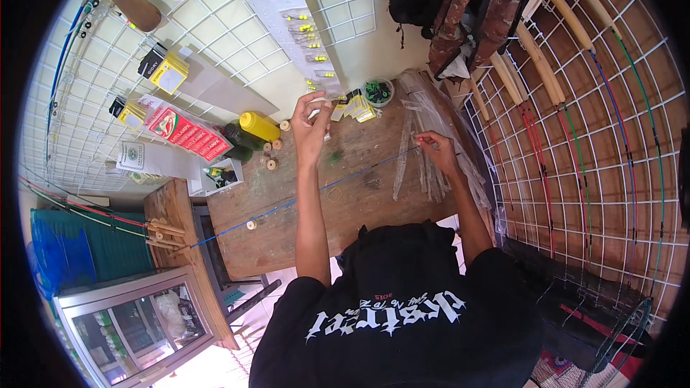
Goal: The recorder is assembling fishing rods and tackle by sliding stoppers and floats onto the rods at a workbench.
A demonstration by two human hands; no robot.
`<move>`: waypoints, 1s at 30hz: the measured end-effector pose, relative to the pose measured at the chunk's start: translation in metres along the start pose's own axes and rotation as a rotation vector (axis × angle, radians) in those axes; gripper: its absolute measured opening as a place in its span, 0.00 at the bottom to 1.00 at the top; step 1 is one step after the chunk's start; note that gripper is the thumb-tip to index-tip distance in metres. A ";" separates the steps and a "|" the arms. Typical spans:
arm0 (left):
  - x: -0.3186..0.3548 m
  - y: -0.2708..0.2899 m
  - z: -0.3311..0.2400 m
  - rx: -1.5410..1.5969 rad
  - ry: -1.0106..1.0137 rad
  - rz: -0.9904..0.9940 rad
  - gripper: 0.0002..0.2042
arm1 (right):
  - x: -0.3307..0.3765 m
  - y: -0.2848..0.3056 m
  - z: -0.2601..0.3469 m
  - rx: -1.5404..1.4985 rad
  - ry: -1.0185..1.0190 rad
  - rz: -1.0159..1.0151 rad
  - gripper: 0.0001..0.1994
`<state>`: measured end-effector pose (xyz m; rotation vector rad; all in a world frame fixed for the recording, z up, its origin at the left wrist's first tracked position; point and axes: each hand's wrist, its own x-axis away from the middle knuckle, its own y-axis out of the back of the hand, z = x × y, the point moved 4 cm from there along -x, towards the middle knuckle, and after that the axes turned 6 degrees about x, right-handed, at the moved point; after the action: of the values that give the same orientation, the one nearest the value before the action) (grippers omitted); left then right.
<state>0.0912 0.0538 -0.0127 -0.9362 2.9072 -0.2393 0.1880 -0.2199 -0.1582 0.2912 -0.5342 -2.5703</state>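
My left hand (314,123) is raised above the far side of the wooden table (345,205), beside a hanging white card of small packets (305,36). Its fingers are bent together in a pinch, and whatever they hold is too small to make out. Lower and to the right, my right hand (438,149) pinches the thin end of a blue fishing rod (287,203), where a small red spot shows at the fingertips. The rod slants across the table to the left edge. Crumpled clear plastic sleeves (431,179) lie under and beside my right hand.
A yellow bottle (259,126), several wooden rings (272,164), yellow packets (357,109) and a tub of green pieces (377,91) stand at the back. White wire grids (575,194) with hanging rods flank the right. A glass-fronted cabinet (136,323) stands lower left.
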 end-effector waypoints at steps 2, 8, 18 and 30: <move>-0.001 0.004 0.001 0.001 0.001 -0.005 0.13 | 0.001 0.000 0.000 -0.070 -0.060 -0.039 0.09; 0.000 0.006 0.001 0.033 0.012 -0.014 0.13 | 0.001 0.004 -0.006 -0.007 0.021 -0.040 0.10; 0.006 0.022 0.007 0.062 0.020 -0.060 0.12 | 0.005 0.005 0.002 -0.013 -0.081 -0.011 0.09; 0.027 0.014 0.015 -0.077 0.014 -0.104 0.11 | 0.007 0.003 0.021 0.440 0.131 -0.058 0.15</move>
<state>0.0632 0.0472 -0.0302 -1.1028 2.9029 -0.1412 0.1770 -0.2196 -0.1385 0.6273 -1.0523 -2.4427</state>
